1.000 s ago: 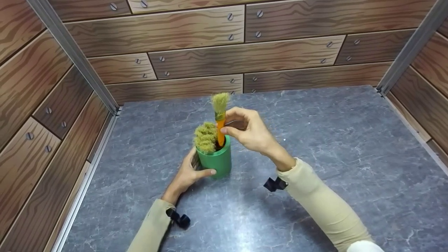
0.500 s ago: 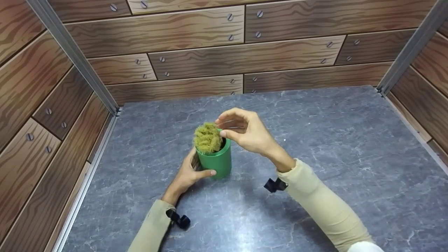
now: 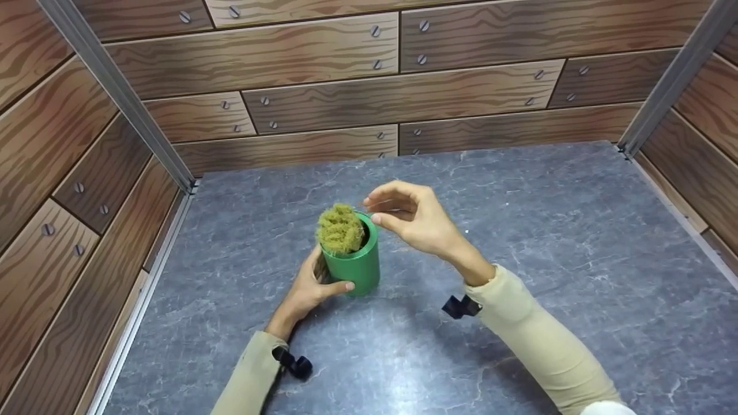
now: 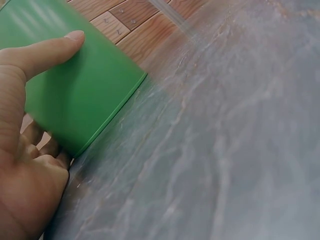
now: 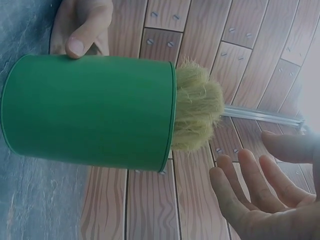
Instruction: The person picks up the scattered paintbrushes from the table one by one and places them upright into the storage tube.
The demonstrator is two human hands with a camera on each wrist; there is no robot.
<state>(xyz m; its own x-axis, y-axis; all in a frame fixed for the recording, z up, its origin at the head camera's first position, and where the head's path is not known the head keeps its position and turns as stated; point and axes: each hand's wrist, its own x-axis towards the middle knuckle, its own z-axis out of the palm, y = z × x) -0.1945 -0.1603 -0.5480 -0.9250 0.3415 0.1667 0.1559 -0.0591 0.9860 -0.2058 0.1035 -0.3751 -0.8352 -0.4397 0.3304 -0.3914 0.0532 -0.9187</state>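
Observation:
A green cylindrical cup [image 3: 358,274] stands upright on the tabletop. Paintbrush bristles [image 3: 340,229], yellowish and bunched together, stick up from its left side; the handles are hidden inside. My left hand [image 3: 307,288] grips the cup low on its left, thumb across the front, as the left wrist view also shows on the green wall [image 4: 95,95]. Just right of the rim is my right hand [image 3: 424,222], fingers loosely curved and holding nothing. In the right wrist view that hand [image 5: 270,200] is apart from the bristles [image 5: 202,107].
The grey marbled tabletop [image 3: 548,242] spreads around the cup. Wood-patterned panels [image 3: 323,63] form walls at the back and both sides, with metal corner posts [image 3: 121,92] between them. Black wrist cameras [image 3: 460,306] sit on both sleeves.
A paintbrush with an orange handle, pinched by my right hand above the cup, has gone down among the other bristles and been let go. The right hand then moved slightly right.

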